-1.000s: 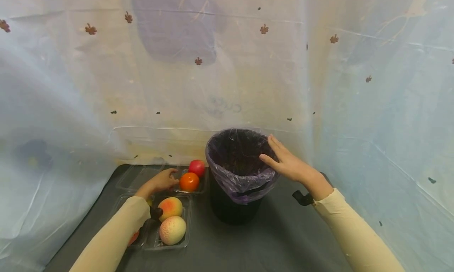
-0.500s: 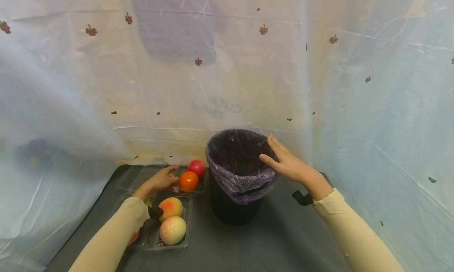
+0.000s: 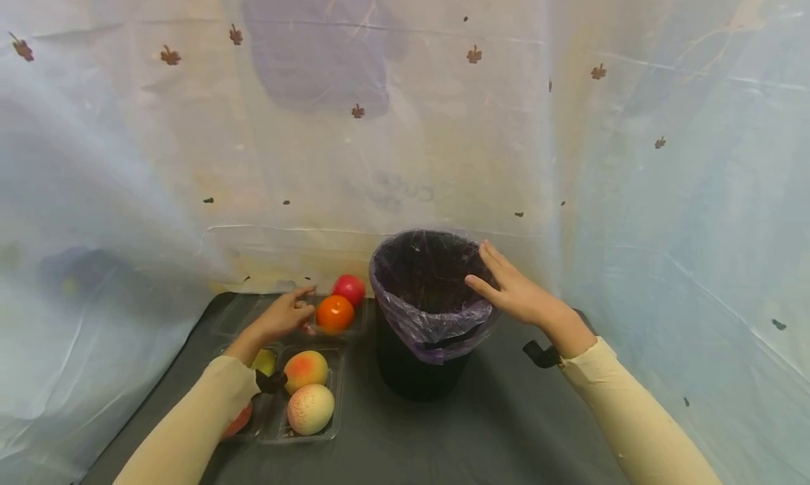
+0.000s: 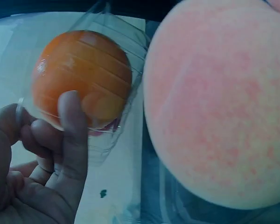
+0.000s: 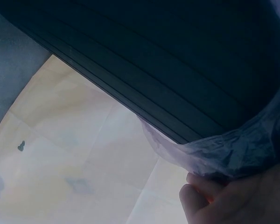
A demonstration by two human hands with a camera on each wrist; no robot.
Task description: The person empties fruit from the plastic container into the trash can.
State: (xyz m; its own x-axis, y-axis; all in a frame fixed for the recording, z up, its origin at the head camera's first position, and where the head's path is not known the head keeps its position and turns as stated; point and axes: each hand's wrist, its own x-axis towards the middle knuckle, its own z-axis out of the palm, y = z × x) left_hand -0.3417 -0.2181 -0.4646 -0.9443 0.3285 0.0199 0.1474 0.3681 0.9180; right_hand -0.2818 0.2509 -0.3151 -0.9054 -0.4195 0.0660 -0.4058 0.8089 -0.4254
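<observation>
My left hand (image 3: 283, 315) pinches the near-left edge of a transparent plastic tray (image 4: 105, 147) between thumb and fingers. In that tray sit a smooth orange fruit (image 3: 335, 314) and a red fruit (image 3: 349, 289); the tray appears raised at the back of the table. With straight fingers, my right hand (image 3: 520, 292) rests against the right rim of a black bin (image 3: 418, 376), over its purple plastic liner (image 3: 414, 325). The right wrist view shows its fingertips (image 5: 191, 200) right at the liner's folded edge.
Nearer me, a second transparent tray (image 3: 338, 390) holds two peaches (image 3: 311, 409). Left of it lie a yellow-green fruit (image 3: 266, 361) and a reddish fruit (image 3: 237, 422), partly behind my sleeve. Another transparent tray (image 3: 237, 316) is at the back left. A plastic curtain (image 3: 405, 162) hangs behind.
The left hand has shifted slightly up and left, and the orange and red fruits have risen with the tray. The right hand and bin have stayed put.
</observation>
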